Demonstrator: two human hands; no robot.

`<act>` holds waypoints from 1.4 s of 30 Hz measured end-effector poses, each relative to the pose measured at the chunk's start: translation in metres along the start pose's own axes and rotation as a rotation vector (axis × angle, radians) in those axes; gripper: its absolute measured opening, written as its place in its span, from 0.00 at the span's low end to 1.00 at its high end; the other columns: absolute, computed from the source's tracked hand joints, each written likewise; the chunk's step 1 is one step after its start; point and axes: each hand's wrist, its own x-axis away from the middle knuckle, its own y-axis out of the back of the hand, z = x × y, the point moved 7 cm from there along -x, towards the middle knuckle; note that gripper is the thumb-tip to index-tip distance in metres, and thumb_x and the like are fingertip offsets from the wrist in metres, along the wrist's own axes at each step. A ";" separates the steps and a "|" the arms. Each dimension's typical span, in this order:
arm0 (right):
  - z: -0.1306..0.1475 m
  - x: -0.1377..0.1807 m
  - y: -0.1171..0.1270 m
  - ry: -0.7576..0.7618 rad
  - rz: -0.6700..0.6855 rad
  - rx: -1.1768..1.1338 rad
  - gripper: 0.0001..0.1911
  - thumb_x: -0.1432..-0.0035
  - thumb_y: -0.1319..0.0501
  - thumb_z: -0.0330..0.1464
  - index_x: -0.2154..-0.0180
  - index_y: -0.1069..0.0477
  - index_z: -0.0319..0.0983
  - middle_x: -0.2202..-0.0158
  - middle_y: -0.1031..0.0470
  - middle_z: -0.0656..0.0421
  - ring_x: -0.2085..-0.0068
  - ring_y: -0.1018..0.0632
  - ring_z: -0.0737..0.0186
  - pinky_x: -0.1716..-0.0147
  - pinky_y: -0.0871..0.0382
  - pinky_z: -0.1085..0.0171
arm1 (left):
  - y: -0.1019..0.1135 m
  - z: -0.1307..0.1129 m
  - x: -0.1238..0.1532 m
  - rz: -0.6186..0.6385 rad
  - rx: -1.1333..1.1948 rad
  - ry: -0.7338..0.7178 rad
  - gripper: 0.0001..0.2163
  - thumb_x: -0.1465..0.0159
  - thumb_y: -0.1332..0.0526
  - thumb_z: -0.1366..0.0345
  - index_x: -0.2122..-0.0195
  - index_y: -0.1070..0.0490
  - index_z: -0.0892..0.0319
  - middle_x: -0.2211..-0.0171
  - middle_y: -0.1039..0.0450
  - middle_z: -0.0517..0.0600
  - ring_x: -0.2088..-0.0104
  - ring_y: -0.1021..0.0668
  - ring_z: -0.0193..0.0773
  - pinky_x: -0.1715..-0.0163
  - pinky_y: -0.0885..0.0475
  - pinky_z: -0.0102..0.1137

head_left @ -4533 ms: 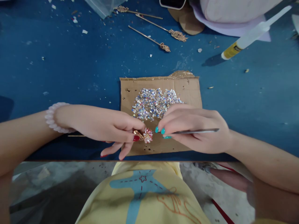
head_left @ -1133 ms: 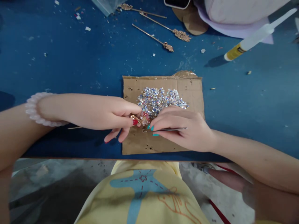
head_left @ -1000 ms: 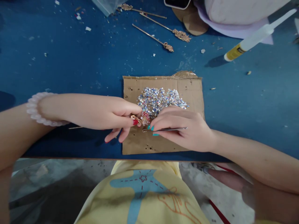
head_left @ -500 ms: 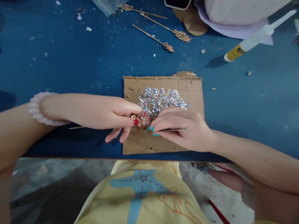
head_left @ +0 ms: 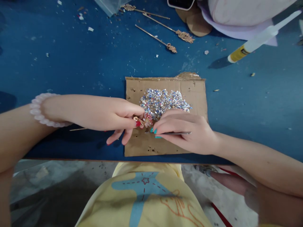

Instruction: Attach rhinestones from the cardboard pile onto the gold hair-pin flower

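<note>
My left hand pinches the gold ornate head of a hairpin, set with pink and clear stones; its thin stick runs left under my wrist. My right hand is closed on slim metal tweezers, whose tip points left, close to the hairpin head. Both hands rest over a piece of brown cardboard that carries a heap of small shiny rhinestones, just beyond my fingers.
The blue table is strewn with small scraps. Three gold hairpins lie at the back, beside a clear plastic bag. A glue syringe lies at the back right, near a pale bag and a phone.
Since 4.5 s ago both hands moved up the cardboard to the edge of the rhinestone heap. Over the last second they barely shifted; the tweezers dipped slightly.
</note>
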 end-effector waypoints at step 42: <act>0.000 0.000 0.024 -0.061 -0.112 -0.016 0.09 0.33 0.34 0.21 0.59 0.23 0.41 0.61 0.14 0.58 0.58 0.14 0.63 0.53 0.17 0.62 | -0.003 0.003 0.002 0.046 0.011 0.040 0.05 0.29 0.45 0.65 0.60 0.31 0.50 0.65 0.14 0.45 0.79 0.18 0.36 0.77 0.27 0.27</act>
